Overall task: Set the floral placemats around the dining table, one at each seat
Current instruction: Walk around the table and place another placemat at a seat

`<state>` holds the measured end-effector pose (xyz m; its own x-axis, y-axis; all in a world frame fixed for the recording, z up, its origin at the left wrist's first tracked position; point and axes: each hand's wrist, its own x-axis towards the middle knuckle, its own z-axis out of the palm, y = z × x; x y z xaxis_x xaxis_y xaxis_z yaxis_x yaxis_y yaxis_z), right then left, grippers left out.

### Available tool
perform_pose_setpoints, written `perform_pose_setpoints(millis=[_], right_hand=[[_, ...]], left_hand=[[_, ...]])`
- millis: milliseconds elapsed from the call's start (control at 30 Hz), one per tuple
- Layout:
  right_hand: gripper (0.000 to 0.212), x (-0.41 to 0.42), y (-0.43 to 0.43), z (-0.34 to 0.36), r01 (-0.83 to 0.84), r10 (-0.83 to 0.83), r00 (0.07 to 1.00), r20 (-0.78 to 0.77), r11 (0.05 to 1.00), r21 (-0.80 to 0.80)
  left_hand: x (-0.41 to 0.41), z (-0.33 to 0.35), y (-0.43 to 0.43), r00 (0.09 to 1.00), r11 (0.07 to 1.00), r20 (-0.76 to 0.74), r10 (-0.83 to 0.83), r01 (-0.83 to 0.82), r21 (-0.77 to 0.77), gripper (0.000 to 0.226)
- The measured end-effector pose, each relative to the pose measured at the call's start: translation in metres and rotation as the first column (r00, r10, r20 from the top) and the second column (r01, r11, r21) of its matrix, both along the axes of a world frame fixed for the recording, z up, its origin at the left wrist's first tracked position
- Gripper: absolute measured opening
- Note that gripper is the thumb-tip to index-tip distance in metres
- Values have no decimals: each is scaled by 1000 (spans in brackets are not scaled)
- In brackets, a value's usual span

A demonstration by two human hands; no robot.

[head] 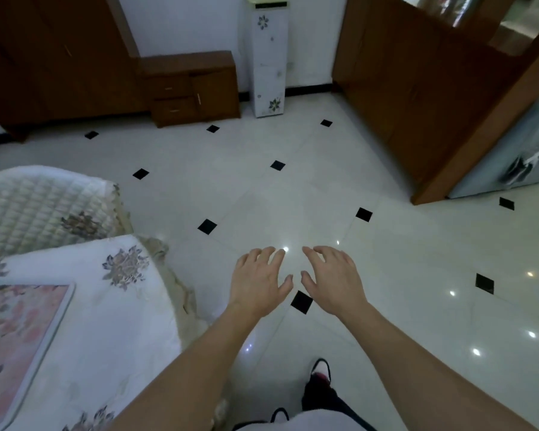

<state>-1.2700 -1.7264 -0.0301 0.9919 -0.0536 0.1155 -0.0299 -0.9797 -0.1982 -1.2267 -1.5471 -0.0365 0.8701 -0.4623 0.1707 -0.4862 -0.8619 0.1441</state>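
Floral placemat (pixel 19 337) lying on worktop (pixel 122 321), well left of both hands. Left hand (pixel 259 281), right hand (pixel 333 278) hovering over floor (pixel 293 188), fingers spread, carrying nothing. Risk: facing away empty-handed, possibly leaving seats unset.

A glossy white tiled floor (pixel 293 188) with small black diamond insets carries a low wooden cabinet (pixel 190 85) at its far edge. A tall white flower-printed unit (pixel 269 57) stands just beside the cabinet's right end. A wooden partition (pixel 417 88) rises along the floor's right edge.
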Motion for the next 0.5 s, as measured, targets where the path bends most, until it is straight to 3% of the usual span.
perform_pose_setpoints(millis=[500], right_hand=[[49,297,-48,-8,-227,226,974,16,973,44]], left_hand=[[244,2,-43,974,972,-6,226,-225,75,53]])
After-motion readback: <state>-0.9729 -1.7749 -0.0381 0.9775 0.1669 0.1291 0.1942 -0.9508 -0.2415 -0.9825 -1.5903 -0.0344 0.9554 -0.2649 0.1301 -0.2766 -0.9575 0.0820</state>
